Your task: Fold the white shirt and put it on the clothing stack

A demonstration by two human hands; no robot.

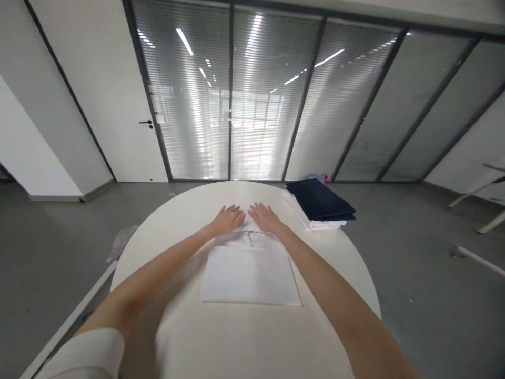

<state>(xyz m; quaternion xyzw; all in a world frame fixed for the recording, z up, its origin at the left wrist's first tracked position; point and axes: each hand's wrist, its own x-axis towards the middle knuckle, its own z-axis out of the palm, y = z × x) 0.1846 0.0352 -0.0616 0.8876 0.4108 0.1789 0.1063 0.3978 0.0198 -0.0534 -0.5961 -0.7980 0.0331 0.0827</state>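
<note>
A white garment (252, 273), partly folded, lies flat on the round white table (177, 216) in front of me. Its near part forms a neat rectangle, while the far part narrows toward my hands. My left hand (229, 218) rests palm down on the far left of the cloth, fingers stretched out. Across from it, my right hand (264, 217) lies flat on the far right, its fingers also extended. The fingertips of both hands come close together. Beneath the palms, part of the fabric is hidden.
At the table's back right sits a folded dark navy cloth (319, 200) on top of folded white cloth (305, 218). Behind them a small colourful item (321, 178) peeks out. A clear plastic bag (122, 241) is beside the table at left. Glass partitions (258, 105) stand beyond.
</note>
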